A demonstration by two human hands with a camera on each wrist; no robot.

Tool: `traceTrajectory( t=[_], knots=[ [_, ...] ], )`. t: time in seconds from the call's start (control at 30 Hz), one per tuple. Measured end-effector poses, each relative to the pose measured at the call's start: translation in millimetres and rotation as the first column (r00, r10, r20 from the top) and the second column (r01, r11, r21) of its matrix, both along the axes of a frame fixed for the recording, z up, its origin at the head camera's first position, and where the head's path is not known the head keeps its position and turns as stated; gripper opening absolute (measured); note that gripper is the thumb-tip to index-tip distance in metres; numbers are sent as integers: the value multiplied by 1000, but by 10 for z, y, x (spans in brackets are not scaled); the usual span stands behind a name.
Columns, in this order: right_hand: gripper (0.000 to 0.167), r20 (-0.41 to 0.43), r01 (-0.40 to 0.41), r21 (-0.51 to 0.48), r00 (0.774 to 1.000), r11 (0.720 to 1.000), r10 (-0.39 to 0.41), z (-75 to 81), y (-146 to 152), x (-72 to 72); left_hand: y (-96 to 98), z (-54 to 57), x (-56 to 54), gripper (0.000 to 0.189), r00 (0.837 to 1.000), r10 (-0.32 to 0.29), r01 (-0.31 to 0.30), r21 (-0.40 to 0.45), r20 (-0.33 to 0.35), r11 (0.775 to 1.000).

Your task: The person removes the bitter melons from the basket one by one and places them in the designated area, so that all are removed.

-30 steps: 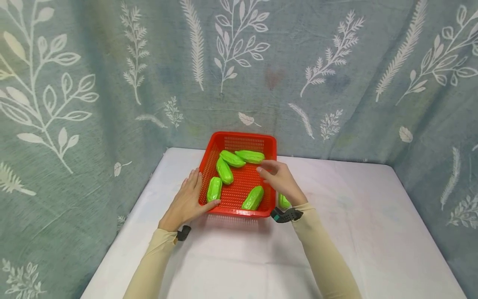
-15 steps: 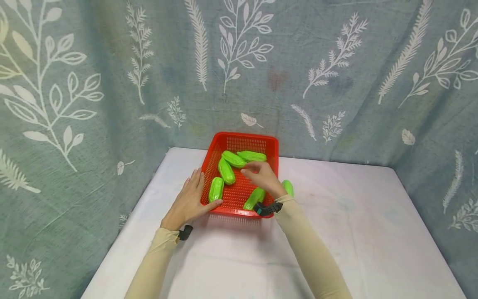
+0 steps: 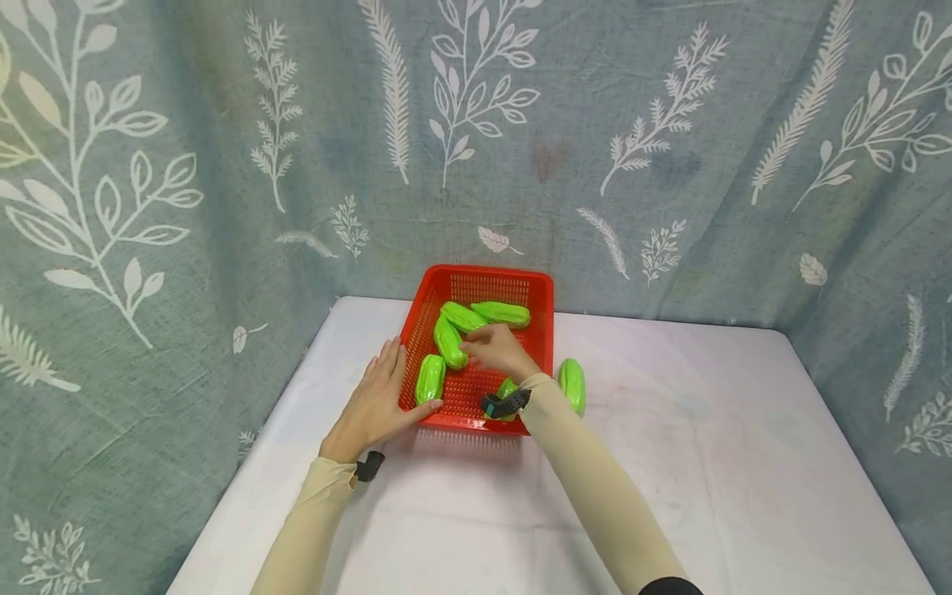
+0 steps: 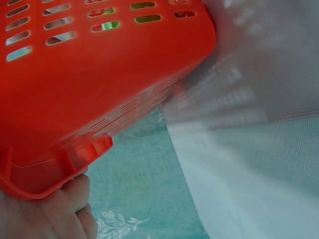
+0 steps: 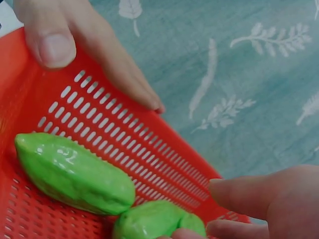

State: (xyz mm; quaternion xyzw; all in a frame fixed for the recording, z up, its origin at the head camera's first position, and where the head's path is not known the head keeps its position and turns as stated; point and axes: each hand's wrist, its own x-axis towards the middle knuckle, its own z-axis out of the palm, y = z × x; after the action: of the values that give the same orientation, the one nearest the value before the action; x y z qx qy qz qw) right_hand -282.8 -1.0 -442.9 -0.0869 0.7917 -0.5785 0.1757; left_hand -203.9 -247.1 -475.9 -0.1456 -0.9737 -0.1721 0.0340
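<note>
A red plastic basket holds several shiny green bitter melons. My left hand rests on its near-left corner, fingers straight along the left rim and thumb across the front rim. In the right wrist view the left hand's thumb lies over the basket's corner. My right hand is inside the basket, its bent fingers and thumb apart, right at the bitter melon near the left wall. Another bitter melon lies at the front left. My right wrist partly hides one at the front right.
Two more bitter melons lie toward the basket's back, one on the left and one on the right. A single bitter melon lies outside, right of the basket on the white tablecloth. A patterned curtain hangs behind.
My right hand has moved left across the basket, from its right rim to the bitter melon by the left wall, uncovering the one outside. My left hand has stayed on the rim.
</note>
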Motion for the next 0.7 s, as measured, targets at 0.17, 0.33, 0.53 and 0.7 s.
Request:
traceTrajectory(
  t=[0.17,0.33,0.53,0.7],
  knots=[
    [54,19,-1,43,1000,999,0,-31,-70,-16,4,4,-1,122,1000,6,-6,0,13,1000],
    [55,13,-6,109,1000,994,5,-83,-141,-15,12,0,-5,122,1000,6,-6,-1,-2,1000],
    [53,22,-18,112,1000,994,15,-112,-216,9,12,-6,1,121,1000,1,-1,2,-10,1000],
    [52,26,-40,100,999,994,38,-111,-272,23,7,-14,-4,120,1000,3,-3,-4,-9,1000]
  ],
)
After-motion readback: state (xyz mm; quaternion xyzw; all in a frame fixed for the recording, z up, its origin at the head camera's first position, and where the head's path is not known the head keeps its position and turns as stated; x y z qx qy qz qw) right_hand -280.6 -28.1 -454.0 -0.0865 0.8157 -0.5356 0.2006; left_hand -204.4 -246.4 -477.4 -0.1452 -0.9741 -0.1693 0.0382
